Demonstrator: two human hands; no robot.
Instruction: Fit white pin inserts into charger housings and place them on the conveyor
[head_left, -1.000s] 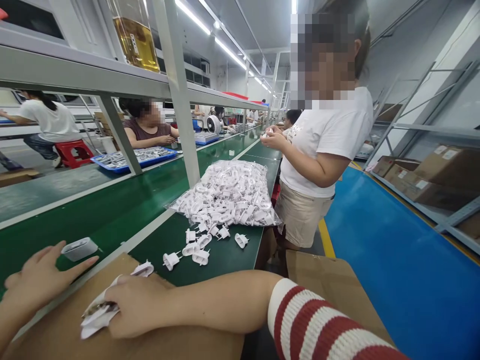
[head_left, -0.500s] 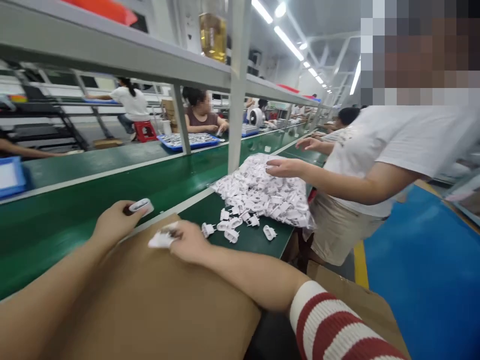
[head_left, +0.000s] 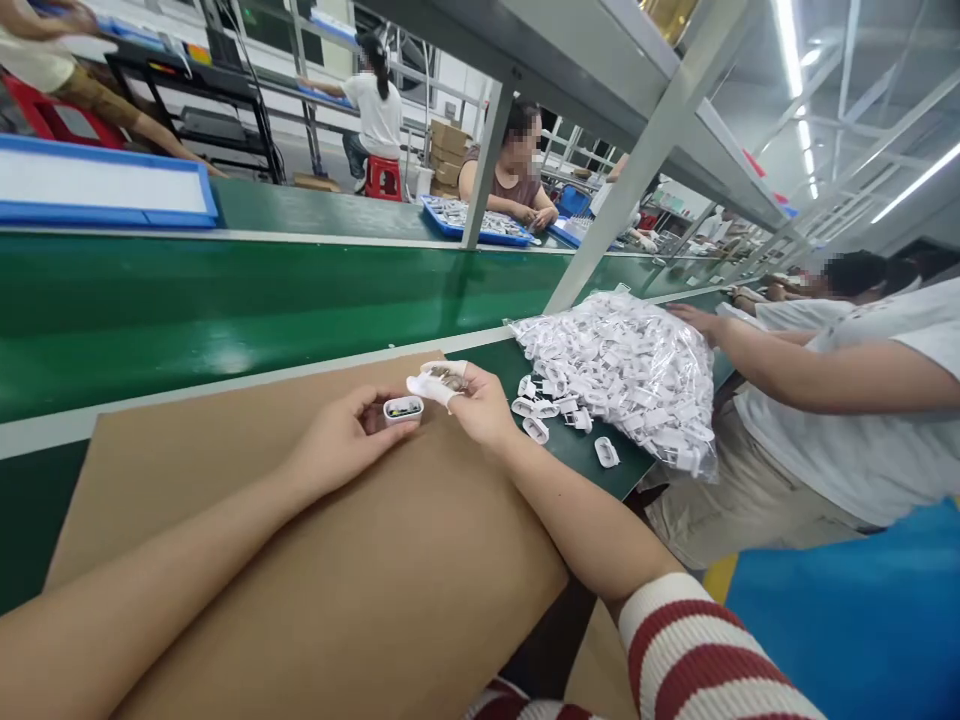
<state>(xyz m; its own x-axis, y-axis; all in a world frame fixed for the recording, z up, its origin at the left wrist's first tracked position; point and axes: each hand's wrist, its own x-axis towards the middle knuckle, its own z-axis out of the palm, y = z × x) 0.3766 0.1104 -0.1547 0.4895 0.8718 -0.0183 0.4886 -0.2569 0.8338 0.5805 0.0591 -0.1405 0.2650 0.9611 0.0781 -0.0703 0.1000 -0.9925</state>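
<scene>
My left hand (head_left: pixel 349 425) is closed round a small white oval charger housing (head_left: pixel 403 409). Its open end faces up, and bits of green and yellow circuitry show inside. Just right of it, my right hand (head_left: pixel 480 400) has its thumb and fingers drawn together, with white, partly soiled coverings at the tips. Whether something small is between them I cannot make out. Both hands are over a brown cardboard sheet (head_left: pixel 360 580). Several loose white plug pieces (head_left: pixel 535 430) lie beyond my right hand, beside a clear bag (head_left: pixel 622 370) full of similar pieces.
A co-worker (head_left: pixel 840 400) stands at the right, a hand by the bag. A green conveyor belt (head_left: pixel 225 310) runs past the bench's far edge. A slanted metal post (head_left: pixel 622 190) carries the shelf overhead. Across the belt, a seated person (head_left: pixel 510 170) works beside a blue tray (head_left: pixel 480 230).
My view has swung left and down. My hands have come closer together, the left still holding the housing, now with its opening visible. The co-worker's hand has moved to the bag's far side.
</scene>
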